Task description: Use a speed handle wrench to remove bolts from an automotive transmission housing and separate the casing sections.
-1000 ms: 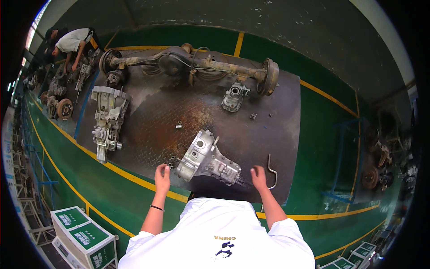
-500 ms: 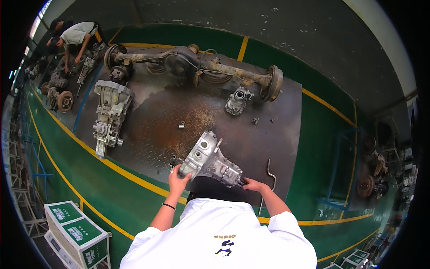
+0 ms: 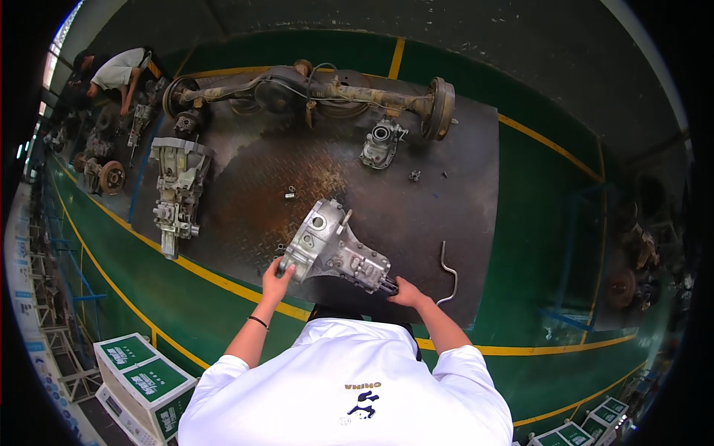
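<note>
A silver-grey gearbox (image 3: 338, 249) lies tilted at the near edge of the dark metal plate, between my hands. My left hand (image 3: 277, 280) grips the rim of its wide bell-shaped end, with the thumb on top. At the narrow end, my right hand (image 3: 407, 291) has its fingers closed around the dark shaft end. The underside of the gearbox is hidden, so I cannot tell whether it rests fully on the plate. To the right of my right hand lies a bent metal rod (image 3: 448, 271).
A long axle (image 3: 372, 100) with end drums lies along the far side of the plate (image 3: 245, 223). Another gearbox (image 3: 178, 189) stands left; a smaller housing (image 3: 381, 145) sits far right. Small metal parts (image 3: 290, 193) lie about. A person (image 3: 123, 70) bends over parts at far left.
The whole view has shifted a little, so things appear higher and farther left. Both hands keep their hold on the gearbox, which has hardly moved relative to the plate.
</note>
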`<state>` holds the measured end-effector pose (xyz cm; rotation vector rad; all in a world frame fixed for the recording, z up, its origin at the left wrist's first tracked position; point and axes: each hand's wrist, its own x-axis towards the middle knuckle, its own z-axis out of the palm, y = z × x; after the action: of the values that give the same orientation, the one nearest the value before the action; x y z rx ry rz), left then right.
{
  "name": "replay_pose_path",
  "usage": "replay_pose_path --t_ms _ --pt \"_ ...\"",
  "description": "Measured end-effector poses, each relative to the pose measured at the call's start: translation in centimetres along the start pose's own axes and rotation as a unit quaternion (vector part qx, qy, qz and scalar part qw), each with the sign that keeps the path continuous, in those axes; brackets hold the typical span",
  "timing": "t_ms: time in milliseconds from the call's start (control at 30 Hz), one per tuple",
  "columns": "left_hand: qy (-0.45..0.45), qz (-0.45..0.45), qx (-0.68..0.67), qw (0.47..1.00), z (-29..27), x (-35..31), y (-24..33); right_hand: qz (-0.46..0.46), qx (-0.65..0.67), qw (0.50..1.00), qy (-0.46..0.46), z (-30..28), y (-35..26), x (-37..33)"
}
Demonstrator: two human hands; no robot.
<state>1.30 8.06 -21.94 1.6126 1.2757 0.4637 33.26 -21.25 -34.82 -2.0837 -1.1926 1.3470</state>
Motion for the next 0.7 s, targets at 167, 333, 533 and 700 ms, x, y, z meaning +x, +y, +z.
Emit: replay_pose_path --t_ms 167,333,533,700 --pt "0.019 -0.108 -0.089 0.990 1.0 -0.2 1.2 0.024 -0.017 0.999 -0.046 0.0 0.8 0.8" --pt "0.015 -0.132 -0.186 0.973 0.7 0.5 3.9 0.045 0.014 0.999 -0.012 1.1 0.5 0.1" --pt "-0.097 -0.111 -0.059 0.987 3.2 4.6 7.9 0.054 0.182 0.982 -0.015 3.1 2.0 -3.3" --pt "-0.158 -0.040 0.134 0.977 7.9 6.3 9.8 0.107 0.327 0.938 -0.030 3.9 3.4 -7.9"
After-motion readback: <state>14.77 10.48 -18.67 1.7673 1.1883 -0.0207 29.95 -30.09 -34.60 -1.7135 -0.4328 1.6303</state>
